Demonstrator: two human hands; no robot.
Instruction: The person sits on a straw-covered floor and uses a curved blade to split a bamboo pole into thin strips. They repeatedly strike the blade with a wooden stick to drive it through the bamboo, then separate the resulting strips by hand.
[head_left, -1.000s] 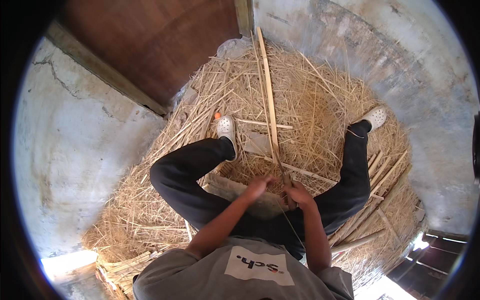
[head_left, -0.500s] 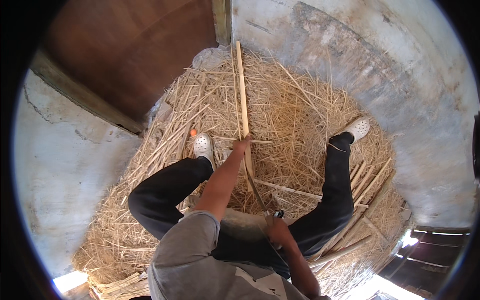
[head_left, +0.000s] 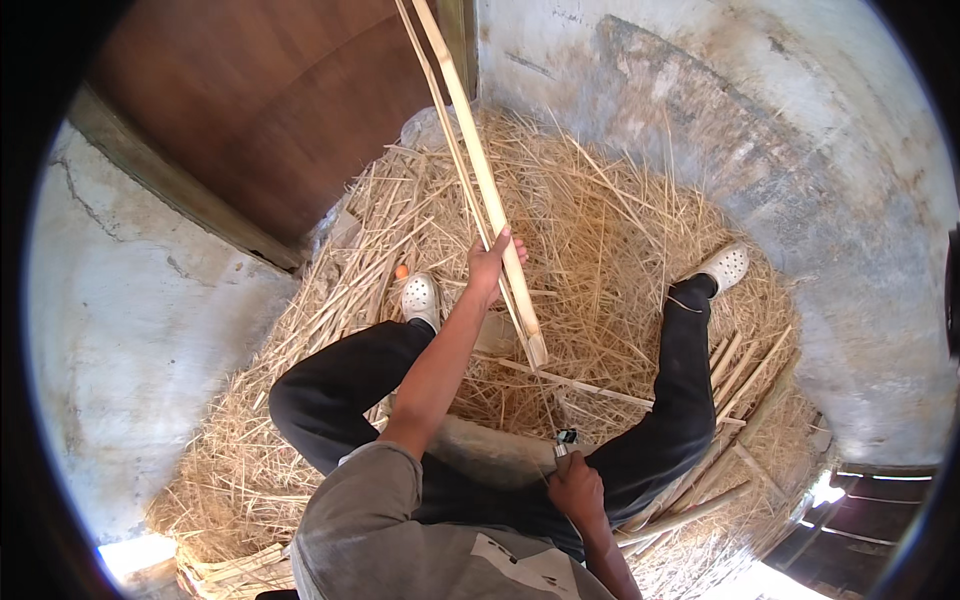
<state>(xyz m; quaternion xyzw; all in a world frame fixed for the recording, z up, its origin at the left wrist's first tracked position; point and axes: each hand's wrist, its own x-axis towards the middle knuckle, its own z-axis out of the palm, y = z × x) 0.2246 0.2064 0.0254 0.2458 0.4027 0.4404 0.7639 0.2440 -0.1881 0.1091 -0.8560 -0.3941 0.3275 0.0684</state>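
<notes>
My left hand is closed around two pale split-bamboo strips, thumb across the front, and holds them raised off the straw. The wider strip slants from my lap area up past the doorway. Close along its left side runs a narrower strip; their lower ends come together above the straw between my legs. In my right hand, near my right thigh, is the handle of a long knife. Its blade is seen nearly edge-on, as a thin line pointing toward the strips' lower ends.
Straw and thin shavings cover the floor around me. Several loose strips lie beyond my right leg. A small orange ball-like thing is beside my left shoe. Plastered walls and a brown door enclose the spot.
My left hand has lifted the bamboo and tilted its top to the left; two strips now show apart. The knife has moved down and away from the bamboo in my right hand.
</notes>
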